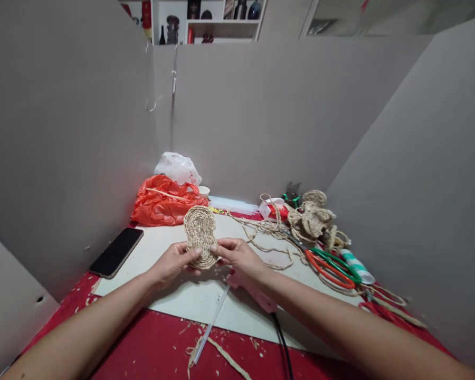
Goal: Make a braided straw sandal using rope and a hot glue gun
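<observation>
A woven straw sole (pixel 200 232), coiled from braided cord and narrowed at its waist, is held up over the white board between both hands. My left hand (pixel 178 258) pinches its lower left edge, thumb on the front face. On the lower right edge, my right hand (pixel 235 254) grips it the same way. Under my right forearm lies a pink hot glue gun (pixel 257 296), partly hidden, with a black cable. A clear glue stick (pixel 211 324) juts out from it toward the table's front.
A white board (pixel 174 301) lies on a red tablecloth (pixel 142 343) strewn with straw bits. To the left are a phone (pixel 116 252) and a red plastic bag (pixel 162 203). Scissors (pixel 332 269), braided straw cord (pixel 269 227) and straw pieces (pixel 314 219) crowd the right. Grey panels enclose the table.
</observation>
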`<state>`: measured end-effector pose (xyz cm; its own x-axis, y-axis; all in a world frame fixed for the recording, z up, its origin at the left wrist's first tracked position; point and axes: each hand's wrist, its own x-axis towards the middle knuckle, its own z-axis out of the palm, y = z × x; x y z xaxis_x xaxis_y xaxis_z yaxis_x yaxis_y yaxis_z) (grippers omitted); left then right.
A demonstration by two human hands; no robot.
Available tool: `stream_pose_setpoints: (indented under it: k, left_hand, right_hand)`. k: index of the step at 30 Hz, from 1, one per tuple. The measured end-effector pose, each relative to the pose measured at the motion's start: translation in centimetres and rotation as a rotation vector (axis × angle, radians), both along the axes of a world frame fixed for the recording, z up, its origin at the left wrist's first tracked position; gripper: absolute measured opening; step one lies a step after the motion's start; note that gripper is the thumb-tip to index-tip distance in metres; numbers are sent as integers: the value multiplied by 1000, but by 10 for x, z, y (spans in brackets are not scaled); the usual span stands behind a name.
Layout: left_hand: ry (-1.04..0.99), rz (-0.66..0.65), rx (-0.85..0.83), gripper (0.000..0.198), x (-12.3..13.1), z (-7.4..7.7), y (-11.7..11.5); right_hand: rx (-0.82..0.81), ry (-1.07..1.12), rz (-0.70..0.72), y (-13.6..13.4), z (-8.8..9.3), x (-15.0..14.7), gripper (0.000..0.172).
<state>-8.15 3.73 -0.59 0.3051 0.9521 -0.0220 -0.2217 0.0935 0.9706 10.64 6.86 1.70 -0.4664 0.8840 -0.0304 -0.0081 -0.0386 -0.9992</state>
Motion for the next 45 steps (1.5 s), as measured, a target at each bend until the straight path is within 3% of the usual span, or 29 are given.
stream_pose_setpoints:
  k: [7, 14, 19, 23, 28, 40, 43, 45]
  left_hand:
    - [61, 20, -20, 37, -8, 1, 0]
    - [79, 54, -111, 32, -8, -1, 7]
    - [72, 77, -111, 25, -4, -5, 6]
    - [78, 116, -120, 28, -6, -3, 6]
    - [90, 187, -104, 33, -8, 4, 4]
    - [91, 206, -76, 24, -3, 2, 3]
    - [211, 298, -3, 21, -3, 0, 2]
    - [376, 408, 147, 19, -5, 0, 1]
  right_hand:
    - [-24, -175, 109, 12, 8, 15, 33]
    - [-10, -165, -125, 24, 24, 76, 39]
    - [56, -149, -175, 15, 19, 103, 39]
    - [155, -221, -182, 11, 14, 105, 34]
    - [223, -265, -192, 7, 20, 99, 37]
    - [103, -198, -227, 6, 12, 94, 41]
    - [100, -195, -210, 4, 7, 93, 42]
    - [97, -175, -212, 3, 5, 92, 42]
